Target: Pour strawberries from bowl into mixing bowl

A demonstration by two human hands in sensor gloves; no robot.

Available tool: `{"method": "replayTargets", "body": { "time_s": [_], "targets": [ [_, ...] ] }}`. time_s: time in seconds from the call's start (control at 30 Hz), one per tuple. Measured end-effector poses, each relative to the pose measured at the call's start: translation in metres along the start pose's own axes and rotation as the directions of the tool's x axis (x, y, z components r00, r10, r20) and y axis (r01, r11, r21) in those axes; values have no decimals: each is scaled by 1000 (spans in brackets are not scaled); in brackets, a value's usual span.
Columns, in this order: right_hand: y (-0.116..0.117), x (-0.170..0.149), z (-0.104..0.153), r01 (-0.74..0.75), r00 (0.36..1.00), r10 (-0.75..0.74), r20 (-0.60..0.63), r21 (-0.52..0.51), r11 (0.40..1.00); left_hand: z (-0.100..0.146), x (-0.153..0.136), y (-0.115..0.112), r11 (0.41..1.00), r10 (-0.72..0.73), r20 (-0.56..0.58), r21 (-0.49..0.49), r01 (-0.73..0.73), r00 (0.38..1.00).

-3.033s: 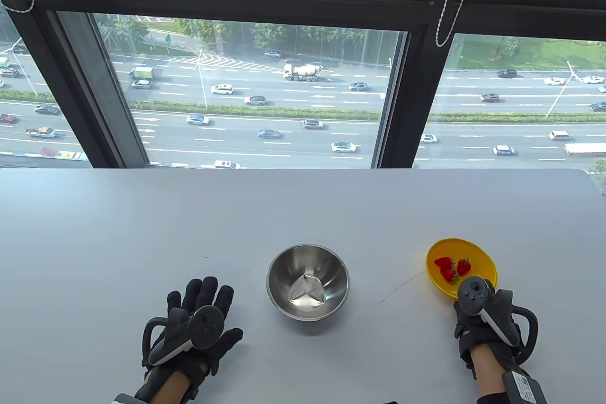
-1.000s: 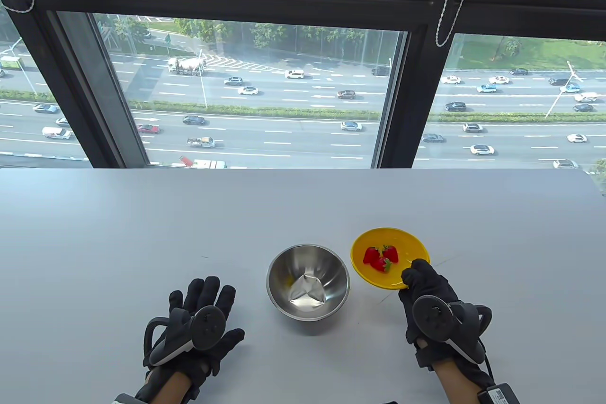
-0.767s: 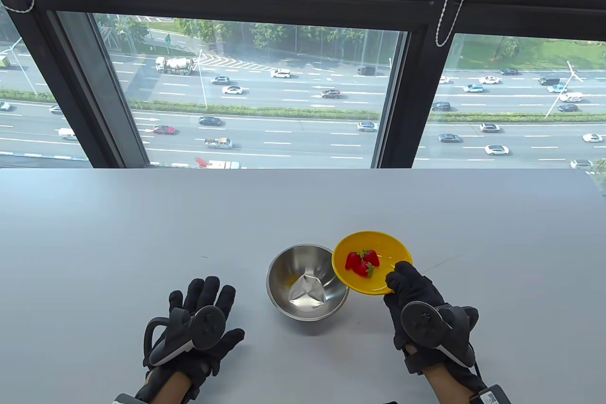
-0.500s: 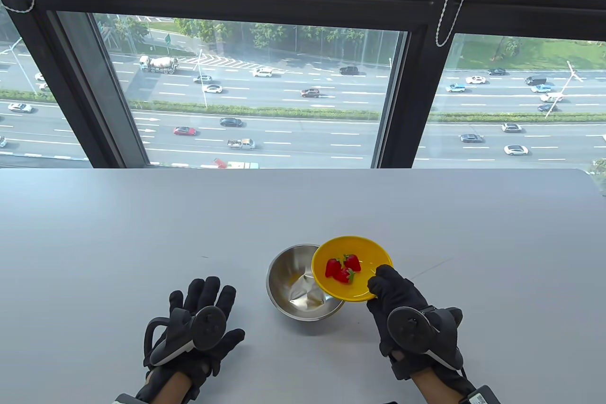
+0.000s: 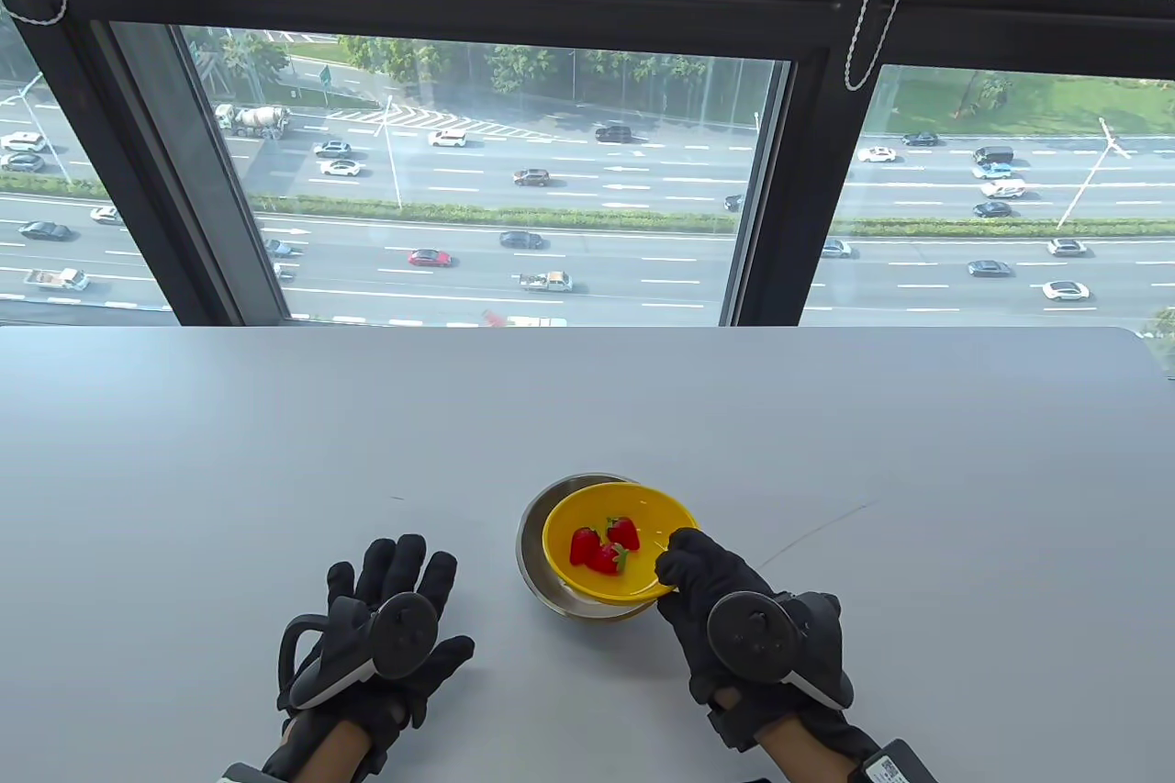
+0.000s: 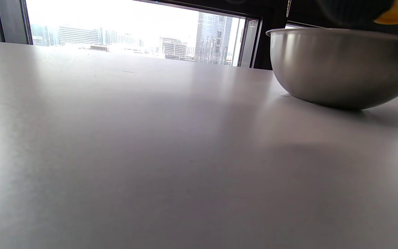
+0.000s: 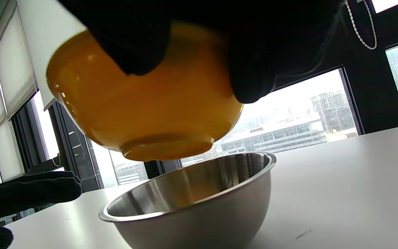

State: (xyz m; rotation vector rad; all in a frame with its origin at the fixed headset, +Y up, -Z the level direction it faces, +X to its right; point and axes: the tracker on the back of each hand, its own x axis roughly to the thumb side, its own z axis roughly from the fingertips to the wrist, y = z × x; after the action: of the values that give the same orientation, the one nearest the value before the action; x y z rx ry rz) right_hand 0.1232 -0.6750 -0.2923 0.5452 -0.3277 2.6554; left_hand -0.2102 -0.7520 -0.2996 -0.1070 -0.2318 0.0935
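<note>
My right hand [image 5: 725, 599] grips the near right rim of the yellow bowl [image 5: 633, 512] and holds it in the air right above the steel mixing bowl [image 5: 532, 544]. Three red strawberries [image 5: 601, 546] lie inside the yellow bowl. In the right wrist view the yellow bowl's underside [image 7: 150, 114] hangs just above the mixing bowl [image 7: 199, 204], tilted a little, with my fingers [image 7: 254, 69] around it. The mixing bowl also shows in the left wrist view [image 6: 340, 65]. My left hand [image 5: 386, 627] lies flat on the table, fingers spread, left of the mixing bowl.
The grey table [image 5: 275, 434] stretches back to a large window [image 5: 486, 177] along its far edge. A faint thin line [image 5: 826, 521] marks the tabletop to the right of the bowls.
My right hand has carried the yellow bowl with the strawberries leftwards, from the table's right side to over the mixing bowl. My left hand has stayed still.
</note>
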Motion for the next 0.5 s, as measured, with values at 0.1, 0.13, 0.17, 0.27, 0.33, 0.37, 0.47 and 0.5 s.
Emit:
{"method": "replayTargets", "body": {
  "time_s": [0.1, 0.13, 0.17, 0.27, 0.33, 0.37, 0.47, 0.5],
  "targets": [
    [4, 2, -4, 36, 999, -36, -10, 23, 999, 0, 0, 0, 1000, -2, 1, 0, 2, 1000],
    [5, 2, -5, 46, 999, -46, -15, 27, 999, 0, 0, 0, 1000, -2, 1, -1, 2, 1000],
    [5, 2, -5, 72, 997, -71, -28, 24, 997, 0, 0, 0, 1000, -3, 1, -1, 3, 1000],
    [7, 0, -8, 123, 991, -120, -62, 36, 992, 0, 0, 0, 1000, -7, 2, -1, 7, 1000],
    [9, -1, -9, 148, 986, -144, -83, 51, 988, 0, 0, 0, 1000, -7, 2, 0, 7, 1000],
    [9, -2, -9, 160, 984, -156, -89, 45, 986, 0, 0, 0, 1000, -7, 2, 0, 7, 1000],
    [11, -3, -10, 183, 979, -178, -103, 44, 982, 0, 0, 0, 1000, -9, 2, -2, 9, 1000],
    [11, -4, -10, 189, 978, -183, -104, 43, 981, 0, 0, 0, 1000, -9, 2, -2, 9, 1000]
  ]
}}
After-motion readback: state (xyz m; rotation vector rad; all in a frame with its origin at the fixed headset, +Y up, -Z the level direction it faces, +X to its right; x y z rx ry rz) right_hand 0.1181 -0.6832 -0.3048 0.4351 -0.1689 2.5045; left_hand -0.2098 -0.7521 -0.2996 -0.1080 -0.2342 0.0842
